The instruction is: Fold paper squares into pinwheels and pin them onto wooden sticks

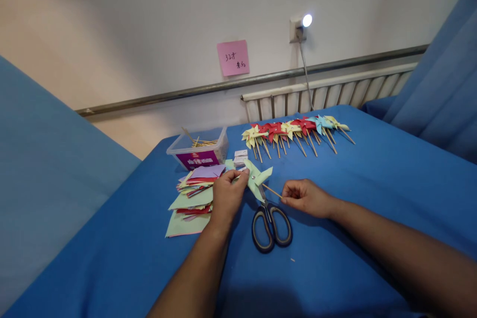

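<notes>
My left hand (227,194) pinches the middle of a light green paper pinwheel (257,179) just above the blue table. My right hand (306,197) holds the near end of a thin wooden stick (272,191) whose far end points at the pinwheel. A pair of black-handled scissors (270,223) lies between my hands, blades under the pinwheel. To the left of my left hand is a stack of coloured paper squares (190,198).
A row of several finished pinwheels (294,131) lies further back on the blue table (335,238). A clear plastic box of sticks (199,151) stands at back left, small white boxes (241,157) beside it. A radiator, wall rail and pink note are behind.
</notes>
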Demonstrator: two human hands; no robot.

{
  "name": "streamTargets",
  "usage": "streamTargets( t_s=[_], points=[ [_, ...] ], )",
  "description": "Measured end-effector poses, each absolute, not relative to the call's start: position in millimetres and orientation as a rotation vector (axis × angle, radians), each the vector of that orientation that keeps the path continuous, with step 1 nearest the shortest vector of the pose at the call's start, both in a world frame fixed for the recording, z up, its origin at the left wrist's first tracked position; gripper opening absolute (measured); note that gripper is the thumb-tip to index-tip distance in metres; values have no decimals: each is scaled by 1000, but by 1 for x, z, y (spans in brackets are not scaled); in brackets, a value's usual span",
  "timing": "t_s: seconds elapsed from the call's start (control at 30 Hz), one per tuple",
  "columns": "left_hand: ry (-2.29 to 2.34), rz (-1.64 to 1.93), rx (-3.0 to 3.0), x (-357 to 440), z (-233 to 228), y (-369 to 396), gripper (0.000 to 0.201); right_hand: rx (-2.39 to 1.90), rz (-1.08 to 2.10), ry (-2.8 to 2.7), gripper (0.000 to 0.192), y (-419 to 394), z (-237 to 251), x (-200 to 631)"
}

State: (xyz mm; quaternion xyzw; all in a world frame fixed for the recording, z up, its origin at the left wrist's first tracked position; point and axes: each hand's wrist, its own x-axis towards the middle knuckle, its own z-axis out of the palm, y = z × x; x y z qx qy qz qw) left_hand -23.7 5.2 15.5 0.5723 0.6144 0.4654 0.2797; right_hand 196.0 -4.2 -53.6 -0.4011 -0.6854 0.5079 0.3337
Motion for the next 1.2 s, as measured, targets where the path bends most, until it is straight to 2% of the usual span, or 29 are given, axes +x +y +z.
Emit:
streamTargets(
  t_s=[0.33, 0.53, 0.77, 0.97, 1.2],
  points=[
    [1686, 1189, 1644, -25, 17, 6, 38, -1060, 1347, -1768, 21, -4, -52, 196],
    [1604, 1203, 1569, -26, 13, 6, 50, -1062, 1317, -1783, 20, -3, -53, 197],
    [1644, 1177, 1585, -26, 15, 7, 47, -1044, 1323, -1776, 18, -2, -54, 197],
    [1576, 1245, 1499, -23, 20, 3, 54, -1051, 1330, -1725, 20, 0, -55, 197],
    [1491, 1278, 1376, -18, 21, 3, 50, -1069, 1325, -1693, 23, 0, -51, 197]
  ],
)
